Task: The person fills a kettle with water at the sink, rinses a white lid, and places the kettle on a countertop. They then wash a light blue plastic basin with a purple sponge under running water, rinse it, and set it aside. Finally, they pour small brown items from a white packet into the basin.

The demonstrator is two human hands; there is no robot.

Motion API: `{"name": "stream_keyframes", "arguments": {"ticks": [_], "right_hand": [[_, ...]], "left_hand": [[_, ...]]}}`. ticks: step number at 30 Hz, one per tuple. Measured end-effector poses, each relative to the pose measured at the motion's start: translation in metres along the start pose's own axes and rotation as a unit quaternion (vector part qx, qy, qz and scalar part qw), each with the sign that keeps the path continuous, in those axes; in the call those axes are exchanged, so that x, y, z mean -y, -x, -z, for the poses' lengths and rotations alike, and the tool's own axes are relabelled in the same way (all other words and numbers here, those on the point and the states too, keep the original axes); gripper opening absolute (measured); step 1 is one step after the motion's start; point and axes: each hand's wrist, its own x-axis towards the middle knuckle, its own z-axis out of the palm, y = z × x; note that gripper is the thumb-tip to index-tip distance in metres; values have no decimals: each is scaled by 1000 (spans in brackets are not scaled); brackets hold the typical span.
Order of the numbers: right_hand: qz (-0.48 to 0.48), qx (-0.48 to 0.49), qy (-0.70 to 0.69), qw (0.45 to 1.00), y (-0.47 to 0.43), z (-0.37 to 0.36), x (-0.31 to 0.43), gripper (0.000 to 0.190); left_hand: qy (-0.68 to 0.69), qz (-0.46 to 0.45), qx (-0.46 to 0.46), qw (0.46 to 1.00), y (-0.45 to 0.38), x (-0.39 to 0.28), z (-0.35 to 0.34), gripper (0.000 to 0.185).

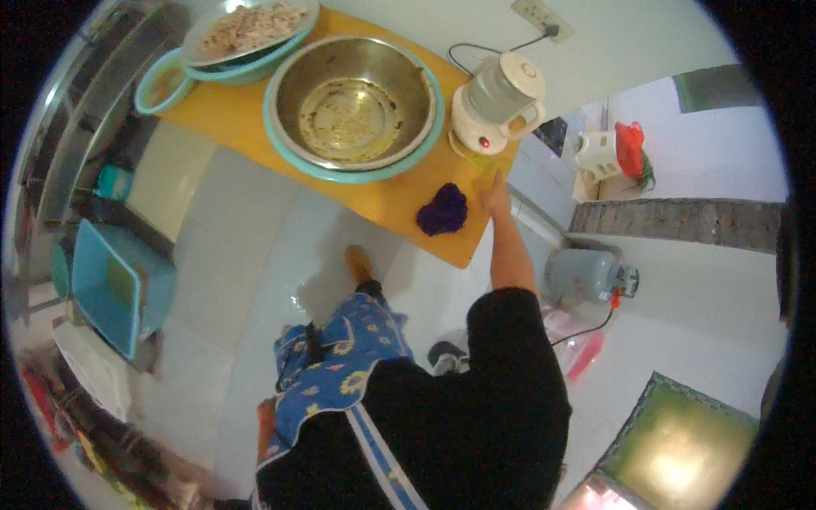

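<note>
My right hand (496,194) is at the right edge of the yellow wooden table (395,217), just below the kettle, fingers pointing towards it. Its grip is blurred. Of my left arm, only a bit of skin (266,414) shows beside the flowered apron; the hand's shape is unclear. A glass electric kettle (497,102) with a cream base and a lit red light holds clear liquid. A dark purple heart-shaped cloth or pad (443,210) lies left of my right hand. Further left, a steel basin (350,105) with yellowish residue sits inside a turquoise basin (271,137).
A steel bowl of pale food pieces (255,29) rests over a turquoise basin at the back left, beside a smaller turquoise bowl (141,95). The kettle's cord runs to a wall socket (542,19). A gas cylinder (583,274) lies right; a blue tub (137,287) stands left.
</note>
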Motion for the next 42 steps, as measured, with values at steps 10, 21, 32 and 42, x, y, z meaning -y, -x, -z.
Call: {"name": "stream_keyframes", "arguments": {"ticks": [10, 21, 32, 42], "right_hand": [[59, 71, -44, 995, -124, -9, -16, 78], [189, -33, 17, 981, -107, 7, -11, 67], [537, -158, 154, 814, -71, -33, -60, 36], [63, 413, -25, 908, 59, 1, 31, 23]], "left_hand": [[-12, -112, 62, 992, -15, -99, -38, 23], [-478, -364, -33, 799, -13, -120, -67, 16], [115, 83, -17, 990, 1, -106, -58, 19], [44, 25, 36, 998, -30, 5, -53, 29]]}}
